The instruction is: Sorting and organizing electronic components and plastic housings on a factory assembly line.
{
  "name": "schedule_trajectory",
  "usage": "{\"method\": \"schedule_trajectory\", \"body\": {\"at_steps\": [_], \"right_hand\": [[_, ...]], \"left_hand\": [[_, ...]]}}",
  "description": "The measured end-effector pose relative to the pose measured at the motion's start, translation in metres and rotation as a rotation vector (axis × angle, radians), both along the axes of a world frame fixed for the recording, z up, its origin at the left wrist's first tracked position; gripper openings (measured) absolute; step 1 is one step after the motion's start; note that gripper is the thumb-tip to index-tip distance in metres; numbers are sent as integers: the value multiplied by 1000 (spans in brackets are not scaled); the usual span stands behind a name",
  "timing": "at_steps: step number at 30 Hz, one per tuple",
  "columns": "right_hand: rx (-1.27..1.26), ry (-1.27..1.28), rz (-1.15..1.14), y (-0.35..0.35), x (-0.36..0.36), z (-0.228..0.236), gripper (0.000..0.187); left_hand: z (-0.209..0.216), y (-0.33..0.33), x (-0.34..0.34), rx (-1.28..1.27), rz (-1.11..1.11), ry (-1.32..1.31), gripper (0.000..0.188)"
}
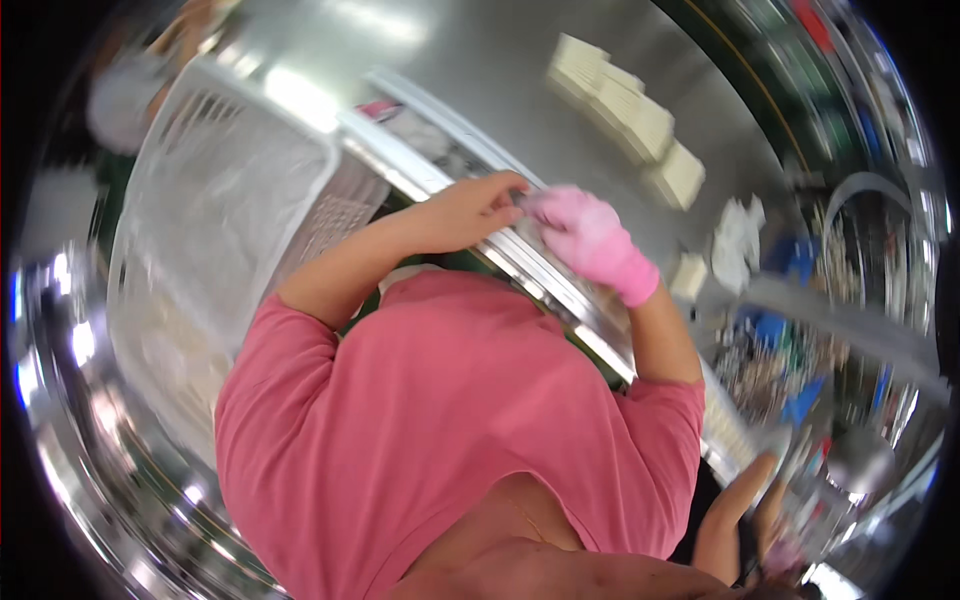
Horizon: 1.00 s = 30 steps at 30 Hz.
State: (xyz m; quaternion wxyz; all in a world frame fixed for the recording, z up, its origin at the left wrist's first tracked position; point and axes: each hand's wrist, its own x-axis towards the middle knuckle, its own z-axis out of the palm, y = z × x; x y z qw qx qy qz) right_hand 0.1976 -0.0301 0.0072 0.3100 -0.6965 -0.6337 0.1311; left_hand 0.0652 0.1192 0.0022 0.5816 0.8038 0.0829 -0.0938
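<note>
A: What is being handled?

B: A small dark piece (520, 197), held just where the two hands meet. It is blurred, so I cannot tell what kind of thing it is.

A: How do the fingers stand?

B: The bare left hand (468, 212) has its fingers (505, 188) curled in and pinching the piece from its side. The right hand (592, 243), in a pink glove, has its fingers bunched against the piece from the other side. I cannot tell whether they grip it or only touch it.

A: And below the fingers?

B: The metal rim (560, 290) of the steel tabletop (480, 80) runs just beneath both hands, so the piece sits right over that edge.

A: Which step would you call it?

B: To my eye, close two-handed work on the piece. Any further move calls for the left pinch to stay firm while the gloved fingers act.

A: Farther out?

B: Beyond the left hand stands a white basket (220, 190). Past the fingertips, well apart, lie cream stacks (630, 115). Beyond the gloved hand there is crumpled white stuff (738, 235). Another person's arm (735, 510) shows low on the right-hand side.
</note>
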Motion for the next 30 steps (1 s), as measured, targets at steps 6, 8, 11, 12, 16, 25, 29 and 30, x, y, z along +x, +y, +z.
{"method": "schedule_trajectory", "body": {"at_steps": [6, 8, 11, 12, 16, 25, 29, 30], "right_hand": [[-331, -136, 307, 26, -5, 36, 25], [-302, -97, 309, 41, -24, 45, 26], [-242, -205, 348, 62, -55, 47, 28], [-275, -168, 396, 68, -67, 48, 28], [-350, -153, 591, 110, -130, 50, 31], [-290, -251, 894, 189, -258, 38, 28], [-162, -125, 1003, 203, -296, 41, 31], [-161, -133, 1016, 205, -301, 42, 31]], "left_hand": [[14, 0, -79, -36, 434, -68, 29], [7, 5, -107, -18, 523, -148, 30], [18, 11, -145, 59, 635, -148, 31], [19, 15, -157, 69, 667, -163, 31], [22, 42, -234, 756, 1054, -382, 36], [-31, 114, -452, 555, 1989, 270, 62], [-41, 109, -453, -21, 1641, 51, 28], [-42, 108, -444, -39, 1559, 20, 21]]}}
